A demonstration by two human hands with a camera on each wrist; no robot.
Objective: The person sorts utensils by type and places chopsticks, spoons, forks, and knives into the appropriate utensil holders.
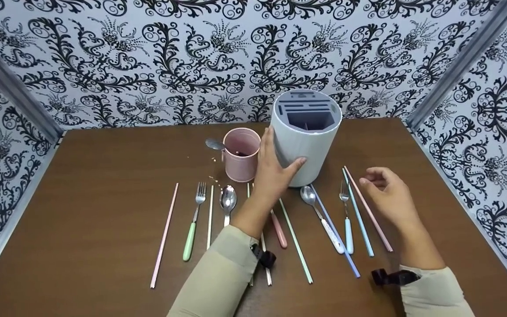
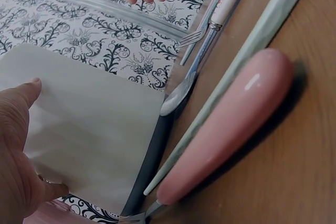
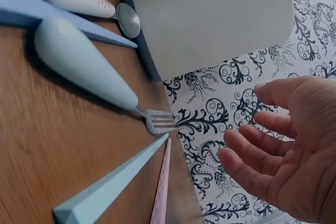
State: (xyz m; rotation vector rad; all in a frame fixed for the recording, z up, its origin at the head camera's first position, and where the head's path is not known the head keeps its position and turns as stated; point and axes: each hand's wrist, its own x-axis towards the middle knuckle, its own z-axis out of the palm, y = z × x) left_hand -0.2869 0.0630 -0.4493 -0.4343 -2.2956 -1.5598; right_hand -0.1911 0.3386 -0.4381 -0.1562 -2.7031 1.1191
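A pale grey cylindrical utensil holder (image 1: 310,154) with a slotted grey top stands upright toward the back of the brown table. My left hand (image 1: 273,171) grips its left side, thumb across the front and fingers along the side. To the right, my right hand (image 1: 390,193) hovers with loosely bent fingers and nothing in them. Nearest to it lie a pink chopstick (image 1: 372,215), a light blue chopstick (image 1: 361,220) and a blue-handled fork (image 1: 348,233). A spoon (image 1: 309,195) with a white handle lies in front of the holder, beside a lavender-blue chopstick (image 1: 341,245).
Left of the holder stands a pink cup (image 1: 240,169) with a metal utensil end (image 1: 214,144) sticking out. A pink chopstick (image 1: 165,233), green-handled fork (image 1: 190,237), spoon (image 1: 228,200), pink handle (image 1: 278,229) and mint chopstick (image 1: 297,242) lie in front. Patterned walls (image 1: 170,66) enclose the table.
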